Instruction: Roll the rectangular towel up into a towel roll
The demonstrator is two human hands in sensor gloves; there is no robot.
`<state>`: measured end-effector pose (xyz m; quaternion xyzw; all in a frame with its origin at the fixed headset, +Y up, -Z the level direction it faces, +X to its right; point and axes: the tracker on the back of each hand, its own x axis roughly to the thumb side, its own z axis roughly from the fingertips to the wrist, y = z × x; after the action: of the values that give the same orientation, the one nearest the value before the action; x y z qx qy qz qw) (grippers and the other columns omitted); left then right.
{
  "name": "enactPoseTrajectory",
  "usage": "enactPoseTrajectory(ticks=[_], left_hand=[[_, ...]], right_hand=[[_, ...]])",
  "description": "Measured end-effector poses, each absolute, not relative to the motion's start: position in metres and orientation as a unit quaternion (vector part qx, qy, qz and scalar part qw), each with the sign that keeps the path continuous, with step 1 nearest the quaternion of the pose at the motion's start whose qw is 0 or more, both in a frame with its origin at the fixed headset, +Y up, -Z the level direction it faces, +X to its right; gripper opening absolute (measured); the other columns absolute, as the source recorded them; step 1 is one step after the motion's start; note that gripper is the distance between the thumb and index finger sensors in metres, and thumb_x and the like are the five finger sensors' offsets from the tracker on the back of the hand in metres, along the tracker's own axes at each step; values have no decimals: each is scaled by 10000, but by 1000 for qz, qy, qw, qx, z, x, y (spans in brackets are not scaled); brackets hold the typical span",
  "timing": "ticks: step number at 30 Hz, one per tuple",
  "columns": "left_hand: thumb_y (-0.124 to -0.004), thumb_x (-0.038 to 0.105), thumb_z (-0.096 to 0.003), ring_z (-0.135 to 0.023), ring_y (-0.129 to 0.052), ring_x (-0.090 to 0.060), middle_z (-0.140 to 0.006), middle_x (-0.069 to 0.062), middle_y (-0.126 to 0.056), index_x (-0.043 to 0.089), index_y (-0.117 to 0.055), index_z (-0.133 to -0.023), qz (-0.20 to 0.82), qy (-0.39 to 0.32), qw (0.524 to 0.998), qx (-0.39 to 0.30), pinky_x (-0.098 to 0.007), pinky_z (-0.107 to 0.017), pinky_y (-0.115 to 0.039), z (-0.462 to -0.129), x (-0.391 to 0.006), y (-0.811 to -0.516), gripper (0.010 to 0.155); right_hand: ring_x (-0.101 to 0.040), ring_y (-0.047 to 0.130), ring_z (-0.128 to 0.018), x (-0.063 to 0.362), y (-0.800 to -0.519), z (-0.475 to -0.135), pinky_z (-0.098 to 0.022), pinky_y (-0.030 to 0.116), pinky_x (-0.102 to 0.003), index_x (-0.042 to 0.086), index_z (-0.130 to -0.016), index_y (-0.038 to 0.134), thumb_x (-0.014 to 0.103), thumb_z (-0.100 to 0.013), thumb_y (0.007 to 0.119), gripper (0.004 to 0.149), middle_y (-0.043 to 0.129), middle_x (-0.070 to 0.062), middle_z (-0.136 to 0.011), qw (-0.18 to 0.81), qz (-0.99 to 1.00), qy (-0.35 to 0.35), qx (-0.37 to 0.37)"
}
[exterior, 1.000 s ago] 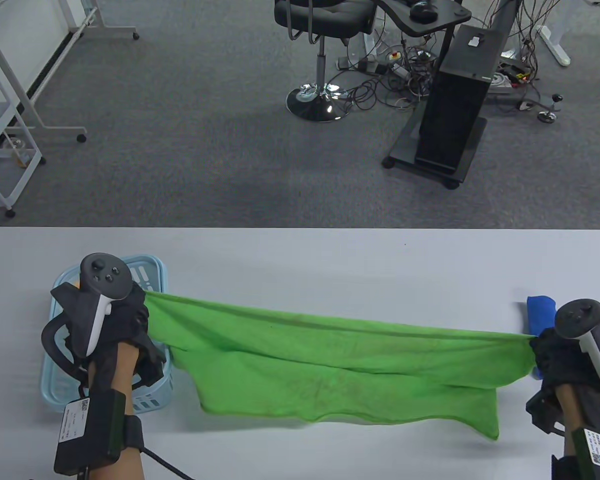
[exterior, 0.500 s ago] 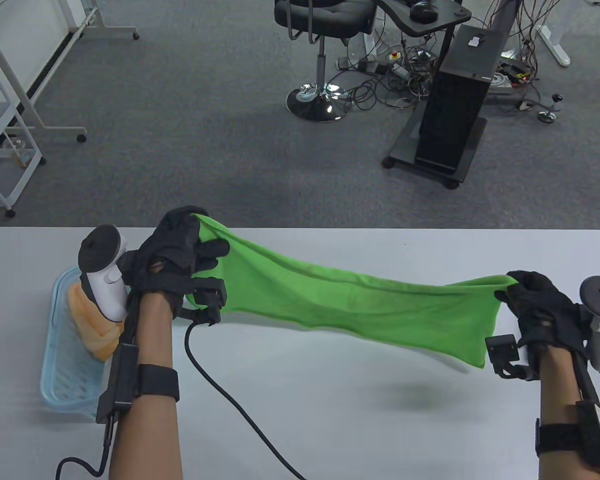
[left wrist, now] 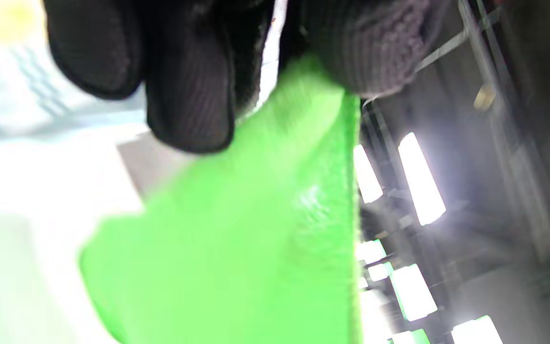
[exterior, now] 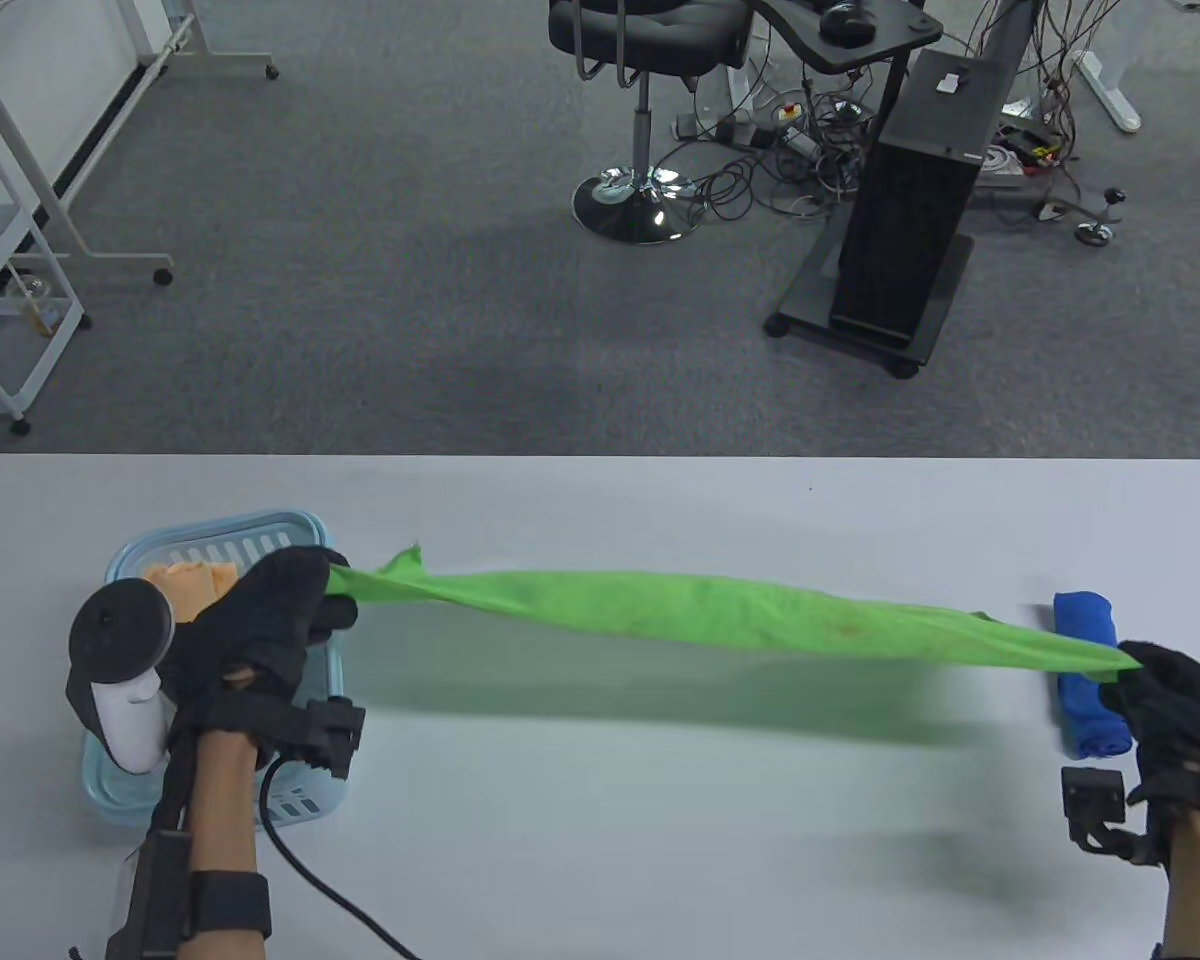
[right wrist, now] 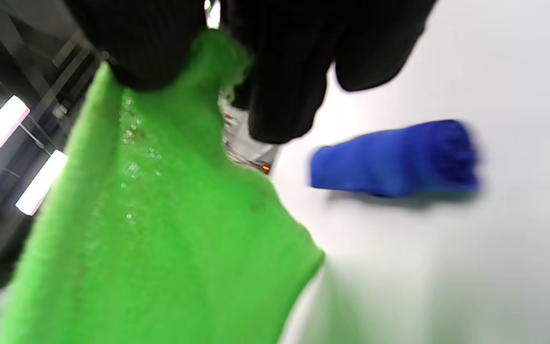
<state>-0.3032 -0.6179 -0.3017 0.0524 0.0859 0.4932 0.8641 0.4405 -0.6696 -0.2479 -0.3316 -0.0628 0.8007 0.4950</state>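
A green towel [exterior: 720, 612] hangs stretched in the air above the grey table [exterior: 600, 850], seen nearly edge-on, with its shadow on the table below. My left hand [exterior: 300, 600] grips its left end over the basket. My right hand [exterior: 1165, 690] grips its right end near the table's right edge. In the left wrist view the gloved fingers [left wrist: 189, 91] pinch the green towel [left wrist: 256, 229]. In the right wrist view the gloved fingers [right wrist: 284, 71] pinch the towel [right wrist: 151, 229].
A light blue basket [exterior: 290, 525] with an orange cloth [exterior: 192, 580] stands at the table's left, under my left hand. A rolled blue towel [exterior: 1085, 700] lies at the right, next to my right hand; it also shows in the right wrist view [right wrist: 399, 160]. A black cable [exterior: 320, 890] trails from my left wrist.
Both hands swung the towel up and forward, then came back down toward me. The towel went from hanging in folds to a flat, taut sheet above the table.
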Motion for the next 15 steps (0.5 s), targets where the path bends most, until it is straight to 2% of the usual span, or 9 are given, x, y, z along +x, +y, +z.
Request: enactPoseTrajectory(ticks=[2,5,10,12,15], left_hand=[[-798,432,-414,-728,-894,-341,-985,-190,-778,238,-991,-775,426,100,899,31,-577,-555,-705,-295,-299,-626,452],[-812,392,-416,-840,-753,-417,-1026,-185,-709,228,-964,-792,378,112,919,15,-623,-612,-594,-291,-291,-632,437],[-831,399,-419,-874,-693,-431,-1040,-186,-671,221,-910,-800,305,139,942,20,-633,-635,-550,-295,-280,-632,428],[-826,420,-421,-874,-692,-437,-1037,-188,-681,210,-929,-770,287,146,947,20,-635,-635,-552,-299,-276,-632,421],[-823,453,-413,-873,-701,-437,-1028,-187,-705,164,-990,-662,244,164,955,26,-636,-636,-558,-310,-268,-632,416]], right_hand=[[-226,911,-684,438,-679,-242,-612,680,-524,249,-784,843,311,-347,776,447,708,-96,-895,482,811,-34,-331],[-234,908,-664,431,-687,-240,-611,674,-532,240,-783,849,303,-347,779,446,727,-78,-871,466,823,-11,-324],[-185,984,-452,417,-681,-252,-552,757,-481,249,-811,804,271,-357,770,456,871,-32,-707,385,874,25,-296],[-187,985,-419,413,-680,-260,-541,764,-477,261,-832,766,270,-353,778,479,883,-30,-684,354,887,28,-296],[-186,985,-381,408,-679,-274,-526,775,-480,249,-805,798,285,-343,785,464,899,-38,-651,324,897,26,-301]])
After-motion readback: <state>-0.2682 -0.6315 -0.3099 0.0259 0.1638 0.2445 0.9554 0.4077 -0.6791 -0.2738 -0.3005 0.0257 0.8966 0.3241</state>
